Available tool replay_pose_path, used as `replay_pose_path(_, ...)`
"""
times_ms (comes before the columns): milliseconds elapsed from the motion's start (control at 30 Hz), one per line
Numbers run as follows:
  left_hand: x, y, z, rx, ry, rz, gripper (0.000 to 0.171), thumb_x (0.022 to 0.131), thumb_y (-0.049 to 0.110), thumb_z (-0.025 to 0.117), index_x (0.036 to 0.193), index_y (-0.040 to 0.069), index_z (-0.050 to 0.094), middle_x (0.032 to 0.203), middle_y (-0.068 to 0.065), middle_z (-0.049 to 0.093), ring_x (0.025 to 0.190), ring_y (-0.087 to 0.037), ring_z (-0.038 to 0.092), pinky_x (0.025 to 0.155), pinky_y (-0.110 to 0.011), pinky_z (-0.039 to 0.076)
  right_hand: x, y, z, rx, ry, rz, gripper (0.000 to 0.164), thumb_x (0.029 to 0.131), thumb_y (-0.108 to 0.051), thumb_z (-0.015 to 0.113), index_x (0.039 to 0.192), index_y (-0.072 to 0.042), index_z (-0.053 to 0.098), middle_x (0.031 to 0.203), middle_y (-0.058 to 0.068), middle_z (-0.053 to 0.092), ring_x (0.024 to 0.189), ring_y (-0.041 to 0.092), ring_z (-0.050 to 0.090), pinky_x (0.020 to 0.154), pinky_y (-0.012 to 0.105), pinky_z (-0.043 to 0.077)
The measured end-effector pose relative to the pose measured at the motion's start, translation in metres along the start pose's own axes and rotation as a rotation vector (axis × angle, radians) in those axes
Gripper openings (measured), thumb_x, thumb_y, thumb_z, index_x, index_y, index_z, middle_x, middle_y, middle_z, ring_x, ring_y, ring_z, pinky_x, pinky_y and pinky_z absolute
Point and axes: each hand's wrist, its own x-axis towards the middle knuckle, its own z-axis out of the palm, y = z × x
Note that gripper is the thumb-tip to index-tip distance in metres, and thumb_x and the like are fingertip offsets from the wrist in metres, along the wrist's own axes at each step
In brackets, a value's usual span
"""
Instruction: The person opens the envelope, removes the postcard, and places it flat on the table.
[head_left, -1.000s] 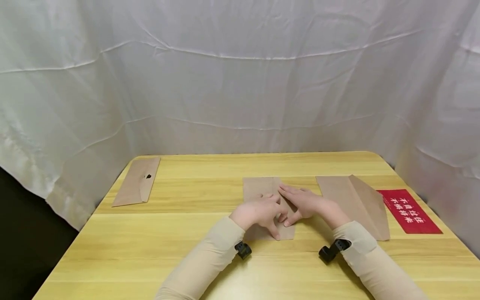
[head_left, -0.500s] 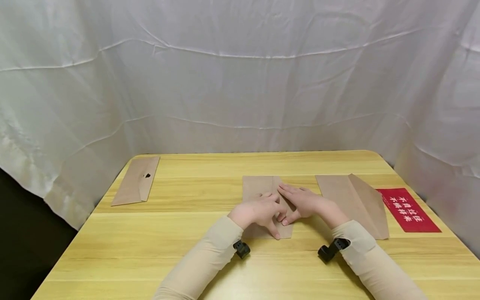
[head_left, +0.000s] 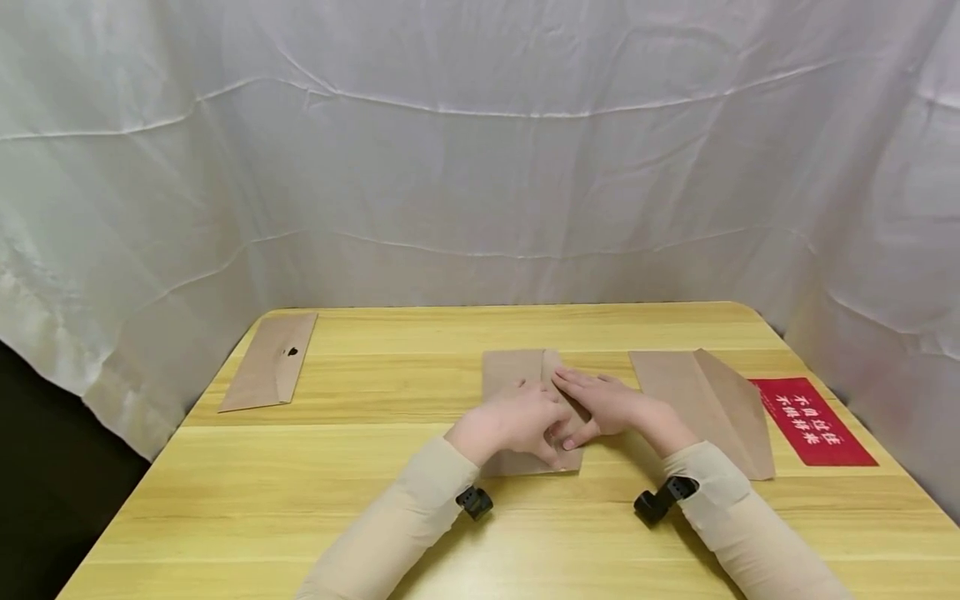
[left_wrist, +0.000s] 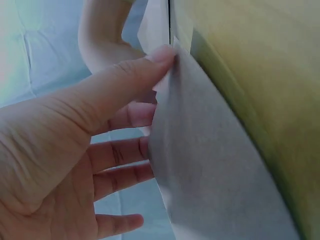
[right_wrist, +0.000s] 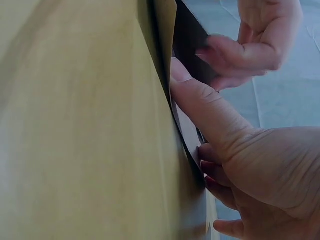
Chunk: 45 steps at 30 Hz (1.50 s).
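We see the middle envelope (head_left: 512, 367) lying near the centre of the tabletop (head_left: 225, 500). The left hand (head_left: 517, 421) and right hand (head_left: 606, 405) rest on it with loose, extended fingers, grasping nothing, probably to keep the paper flat. They cover its middle, so we cannot tell how the flap lies. A second envelope (head_left: 671, 383) and a red card (head_left: 821, 423) crowd the right edge; a third envelope (head_left: 262, 362) sits by the far-left corner.
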Motion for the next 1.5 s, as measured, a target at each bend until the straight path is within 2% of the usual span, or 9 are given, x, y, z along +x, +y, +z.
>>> replay_pose_path(167, -0.011, 0.008, 0.001, 0.075, -0.026, -0.014, 0.035, 0.070, 0.051, 0.083, 0.100, 0.038, 0.069, 0.113, 0.013, 0.060, 0.123, -0.015, 0.050, 0.112, -0.051, 0.036, 0.002, -0.002, 0.001, -0.028, 0.013, -0.011, 0.111, 0.075, -0.067, 0.069, 0.154, -0.003, 0.024, 0.161, 0.018, 0.021, 0.147, 0.038, 0.025, 0.114, 0.064, 0.022)
replay_pose_path(333, -0.016, 0.011, 0.001, 0.092, -0.020, -0.018, 0.039, 0.072, 0.041, 0.084, 0.109, 0.038, 0.070, 0.122, 0.012, 0.061, 0.127, -0.017, 0.049, 0.112, -0.049, 0.037, 0.004, -0.003, 0.003, -0.031, 0.017, -0.012, 0.112, 0.075, -0.067, 0.069, 0.154, -0.004, 0.023, 0.161, 0.018, 0.021, 0.148, 0.037, 0.024, 0.115, 0.063, 0.020)
replay_pose_path(467, -0.016, 0.011, 0.000, 0.072, -0.021, -0.021, 0.037, 0.073, 0.038, 0.084, 0.107, 0.035, 0.071, 0.120, 0.011, 0.062, 0.125, -0.018, 0.051, 0.111, -0.050, 0.038, 0.005, -0.003, 0.004, -0.030, 0.028, -0.012, 0.112, 0.074, -0.067, 0.070, 0.155, -0.006, 0.022, 0.162, 0.016, 0.020, 0.149, 0.036, 0.022, 0.115, 0.063, 0.019)
replay_pose_path(733, -0.017, 0.011, -0.003, 0.064, -0.034, -0.023, 0.035, 0.078, 0.027, 0.082, 0.110, 0.034, 0.071, 0.116, 0.010, 0.064, 0.123, -0.016, 0.056, 0.110, -0.053, 0.038, 0.003, -0.003, 0.004, -0.061, 0.080, -0.091, 0.112, 0.072, -0.065, 0.071, 0.154, -0.006, 0.024, 0.162, 0.017, 0.019, 0.149, 0.040, 0.016, 0.114, 0.066, 0.019)
replay_pose_path(967, -0.016, 0.010, -0.003, 0.046, -0.063, -0.014, 0.031, 0.078, 0.025, 0.082, 0.106, 0.030, 0.070, 0.114, 0.009, 0.065, 0.117, -0.011, 0.059, 0.110, -0.054, 0.039, 0.002, -0.003, 0.003, -0.054, 0.055, -0.155, 0.100, 0.076, -0.060, 0.069, 0.153, -0.010, 0.030, 0.162, 0.017, 0.019, 0.149, 0.041, 0.014, 0.113, 0.068, 0.017)
replay_pose_path(1200, -0.016, 0.010, -0.004, 0.057, -0.057, -0.021, 0.026, 0.077, 0.024, 0.082, 0.101, 0.028, 0.070, 0.113, 0.008, 0.065, 0.116, -0.014, 0.060, 0.108, -0.053, 0.042, -0.001, -0.007, 0.000, 0.001, 0.020, -0.164, 0.089, 0.081, -0.055, 0.069, 0.151, -0.011, 0.035, 0.162, 0.017, 0.016, 0.150, 0.041, 0.010, 0.114, 0.068, 0.013)
replay_pose_path(1500, -0.015, 0.014, -0.006, 0.084, -0.069, -0.033, 0.029, 0.078, 0.029, 0.082, 0.105, 0.030, 0.072, 0.118, 0.008, 0.064, 0.120, -0.015, 0.058, 0.108, -0.050, 0.042, -0.001, -0.005, 0.002, -0.040, 0.064, -0.160, 0.093, 0.078, -0.056, 0.072, 0.150, -0.009, 0.037, 0.160, 0.018, 0.024, 0.148, 0.043, 0.017, 0.113, 0.068, 0.017)
